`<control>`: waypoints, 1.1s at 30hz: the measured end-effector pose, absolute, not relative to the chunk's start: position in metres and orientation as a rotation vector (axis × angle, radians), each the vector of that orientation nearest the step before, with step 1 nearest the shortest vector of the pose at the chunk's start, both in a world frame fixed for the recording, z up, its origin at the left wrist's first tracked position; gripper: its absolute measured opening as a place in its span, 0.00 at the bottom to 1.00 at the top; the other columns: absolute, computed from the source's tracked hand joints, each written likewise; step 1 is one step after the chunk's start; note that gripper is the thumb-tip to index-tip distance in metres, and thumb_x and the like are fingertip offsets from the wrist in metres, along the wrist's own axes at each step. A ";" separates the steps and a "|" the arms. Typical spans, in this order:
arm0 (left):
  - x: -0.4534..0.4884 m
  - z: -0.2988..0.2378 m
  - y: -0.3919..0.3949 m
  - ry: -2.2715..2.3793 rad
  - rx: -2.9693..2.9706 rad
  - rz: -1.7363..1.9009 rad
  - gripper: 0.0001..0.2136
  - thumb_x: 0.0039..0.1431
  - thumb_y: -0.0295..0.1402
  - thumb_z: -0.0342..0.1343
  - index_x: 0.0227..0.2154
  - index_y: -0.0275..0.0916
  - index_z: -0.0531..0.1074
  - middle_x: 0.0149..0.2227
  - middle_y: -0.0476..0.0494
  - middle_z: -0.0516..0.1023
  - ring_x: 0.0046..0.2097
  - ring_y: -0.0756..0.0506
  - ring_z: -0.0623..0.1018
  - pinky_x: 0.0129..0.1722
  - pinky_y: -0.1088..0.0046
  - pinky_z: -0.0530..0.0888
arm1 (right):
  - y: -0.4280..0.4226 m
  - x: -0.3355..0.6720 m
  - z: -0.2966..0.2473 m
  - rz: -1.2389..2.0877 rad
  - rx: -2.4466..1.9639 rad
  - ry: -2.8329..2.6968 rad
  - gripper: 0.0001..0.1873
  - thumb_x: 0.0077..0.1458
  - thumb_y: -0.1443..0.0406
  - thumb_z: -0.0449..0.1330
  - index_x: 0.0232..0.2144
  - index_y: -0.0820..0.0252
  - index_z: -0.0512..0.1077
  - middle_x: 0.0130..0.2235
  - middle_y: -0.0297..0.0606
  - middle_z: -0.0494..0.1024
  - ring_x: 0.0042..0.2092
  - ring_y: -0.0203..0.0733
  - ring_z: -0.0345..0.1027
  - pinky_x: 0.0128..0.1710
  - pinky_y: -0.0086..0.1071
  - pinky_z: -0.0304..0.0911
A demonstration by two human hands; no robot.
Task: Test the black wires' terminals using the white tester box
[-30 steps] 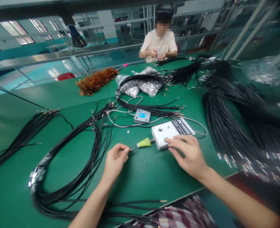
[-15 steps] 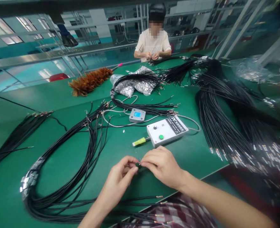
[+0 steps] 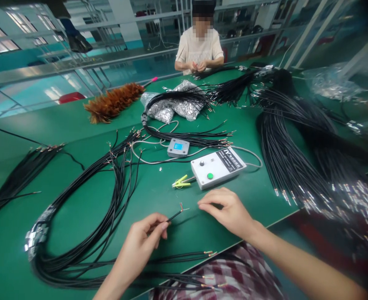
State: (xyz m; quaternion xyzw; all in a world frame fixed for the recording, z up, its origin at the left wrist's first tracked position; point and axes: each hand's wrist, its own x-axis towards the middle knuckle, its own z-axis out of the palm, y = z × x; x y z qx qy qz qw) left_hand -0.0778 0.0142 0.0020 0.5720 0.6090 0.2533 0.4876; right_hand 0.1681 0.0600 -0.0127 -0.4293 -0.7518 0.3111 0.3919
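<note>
My left hand [image 3: 139,246] pinches a thin black cable [image 3: 174,216] whose stripped copper end points up and to the right. My right hand [image 3: 229,211] hovers just right of that end, fingers curled with thumb and forefinger pressed together; whether anything sits between them is unclear. Beyond both hands lies a white control box [image 3: 217,167] with a green button and a black knob, and a yellow-green clip [image 3: 180,182] pokes out of its left side. A big loop of black cables [image 3: 87,225] lies left of my left hand.
A small grey meter with a blue screen [image 3: 178,147] sits behind the box. Thick bundles of black cables [image 3: 290,141] cover the right side. A feather duster [image 3: 113,102] and silver bags [image 3: 171,106] lie farther back. Across the green table [image 3: 78,121] another person [image 3: 199,50] handles wires.
My right hand left the white box, met my left hand at the cable's tip, then drew a little away to the right. The clip's jaws now look spread.
</note>
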 end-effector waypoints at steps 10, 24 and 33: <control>-0.146 0.023 0.094 2.111 1.187 1.245 0.08 0.54 0.37 0.56 0.30 0.37 0.68 0.17 0.58 0.60 0.19 0.54 0.63 0.20 0.79 0.63 | 0.058 0.178 -0.041 0.968 -1.122 -1.679 0.06 0.56 0.64 0.64 0.28 0.57 0.79 0.31 0.36 0.82 0.33 0.40 0.76 0.36 0.33 0.69; -0.069 0.002 0.019 1.561 2.304 0.481 0.05 0.59 0.34 0.53 0.32 0.42 0.73 0.35 0.44 0.78 0.38 0.41 0.75 0.38 0.65 0.69 | 0.059 0.178 -0.041 0.980 -1.147 -1.740 0.07 0.57 0.63 0.62 0.29 0.57 0.78 0.31 0.35 0.82 0.34 0.40 0.76 0.38 0.34 0.68; -0.100 -0.022 0.016 1.790 2.677 0.162 0.13 0.65 0.29 0.44 0.42 0.37 0.74 0.47 0.34 0.78 0.45 0.37 0.75 0.39 0.61 0.70 | 0.058 0.179 -0.042 0.930 -1.181 -1.834 0.08 0.59 0.62 0.61 0.29 0.55 0.78 0.33 0.34 0.82 0.35 0.41 0.76 0.39 0.35 0.66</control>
